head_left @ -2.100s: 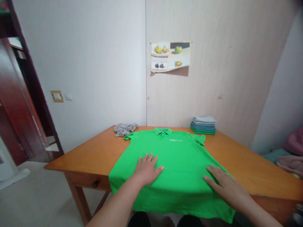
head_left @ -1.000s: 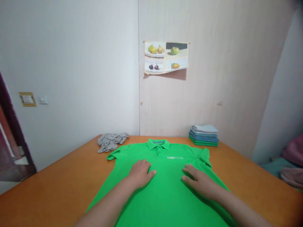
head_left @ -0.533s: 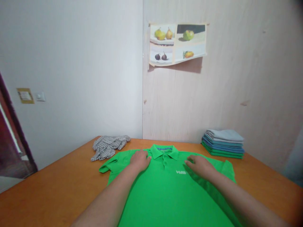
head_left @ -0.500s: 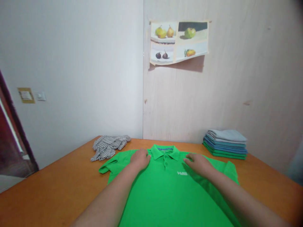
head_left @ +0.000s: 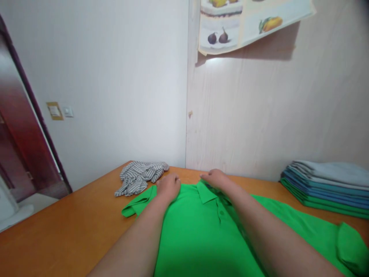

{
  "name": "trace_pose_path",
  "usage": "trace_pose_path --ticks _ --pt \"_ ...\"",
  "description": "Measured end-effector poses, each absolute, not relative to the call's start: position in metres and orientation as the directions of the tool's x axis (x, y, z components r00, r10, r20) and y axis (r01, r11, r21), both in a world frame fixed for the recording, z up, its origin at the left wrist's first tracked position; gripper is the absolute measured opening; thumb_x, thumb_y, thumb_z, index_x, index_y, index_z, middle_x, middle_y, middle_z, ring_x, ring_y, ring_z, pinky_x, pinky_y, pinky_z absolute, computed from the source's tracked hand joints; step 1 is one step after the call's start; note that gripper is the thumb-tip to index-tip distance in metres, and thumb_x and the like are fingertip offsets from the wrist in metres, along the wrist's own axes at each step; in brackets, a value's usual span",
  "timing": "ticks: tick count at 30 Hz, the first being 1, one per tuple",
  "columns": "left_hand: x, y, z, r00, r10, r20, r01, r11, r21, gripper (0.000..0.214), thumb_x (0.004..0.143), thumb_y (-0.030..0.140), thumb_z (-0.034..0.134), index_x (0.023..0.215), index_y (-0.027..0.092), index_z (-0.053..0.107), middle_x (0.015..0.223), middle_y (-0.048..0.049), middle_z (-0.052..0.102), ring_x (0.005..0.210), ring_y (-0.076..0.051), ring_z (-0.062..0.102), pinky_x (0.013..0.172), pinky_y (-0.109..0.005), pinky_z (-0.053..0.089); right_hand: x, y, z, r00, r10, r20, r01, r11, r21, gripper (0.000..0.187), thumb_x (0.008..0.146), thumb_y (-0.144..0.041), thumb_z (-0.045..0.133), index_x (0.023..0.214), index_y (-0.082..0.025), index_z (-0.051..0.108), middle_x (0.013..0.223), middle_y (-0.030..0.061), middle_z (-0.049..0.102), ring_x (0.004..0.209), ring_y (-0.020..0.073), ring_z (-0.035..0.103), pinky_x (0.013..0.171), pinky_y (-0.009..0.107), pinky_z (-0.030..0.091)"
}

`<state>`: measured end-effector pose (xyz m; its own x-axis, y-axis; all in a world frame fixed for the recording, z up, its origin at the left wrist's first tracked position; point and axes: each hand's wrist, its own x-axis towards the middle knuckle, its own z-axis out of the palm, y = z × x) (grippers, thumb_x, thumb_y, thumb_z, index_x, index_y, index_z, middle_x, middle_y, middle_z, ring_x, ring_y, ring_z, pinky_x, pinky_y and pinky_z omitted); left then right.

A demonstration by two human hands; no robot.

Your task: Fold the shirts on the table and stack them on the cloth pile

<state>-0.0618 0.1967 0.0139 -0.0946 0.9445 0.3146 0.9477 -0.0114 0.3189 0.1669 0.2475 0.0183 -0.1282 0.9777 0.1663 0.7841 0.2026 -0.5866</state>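
A bright green polo shirt (head_left: 201, 234) lies spread face up on an orange wooden table (head_left: 72, 223), its collar toward the wall. My left hand (head_left: 168, 187) rests at the shirt's left shoulder beside the collar, with its fingers curled down over the top edge of the fabric. My right hand (head_left: 215, 179) is on the back of the collar, fingers together and bent over it. Both forearms lie across the shirt's body.
A crumpled grey striped cloth (head_left: 141, 177) sits on the table to the left of the shirt. A stack of folded shirts (head_left: 325, 182) stands at the right by the wall. A fruit poster (head_left: 245, 19) hangs above. A dark door frame (head_left: 20, 127) is at the left.
Both hands slid up the shirt from its lower body to the shoulders and collar, and their fingers curled. The view moved closer to the wall.
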Motion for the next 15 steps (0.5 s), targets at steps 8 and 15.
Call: trace_pose_path --ticks 8,15 --pt "-0.067 0.201 0.008 -0.125 0.961 0.247 0.948 0.042 0.314 0.03 0.09 0.04 0.047 0.102 0.026 0.071 0.115 -0.0067 0.072 0.111 -0.028 0.06 0.091 -0.041 0.043 0.152 0.258 -0.001 -0.086 0.975 0.205 0.757 0.198 -0.623 0.027 0.083 -0.031 0.06 0.059 -0.02 0.053 0.053 -0.0038 0.045 0.054 0.0123 0.046 0.05 0.025 0.03" --pt "-0.066 0.198 0.006 -0.126 0.972 0.197 0.96 0.07 0.272 0.021 0.077 0.032 0.061 0.094 0.027 0.071 0.118 -0.0075 0.069 0.12 -0.033 0.055 0.108 -0.056 0.028 0.16 0.263 -0.012 -0.042 0.966 0.254 0.715 0.207 -0.667 0.033 0.083 -0.038 0.057 0.057 -0.022 0.046 0.051 -0.0061 0.039 0.052 0.0121 0.041 0.048 0.024 0.025"
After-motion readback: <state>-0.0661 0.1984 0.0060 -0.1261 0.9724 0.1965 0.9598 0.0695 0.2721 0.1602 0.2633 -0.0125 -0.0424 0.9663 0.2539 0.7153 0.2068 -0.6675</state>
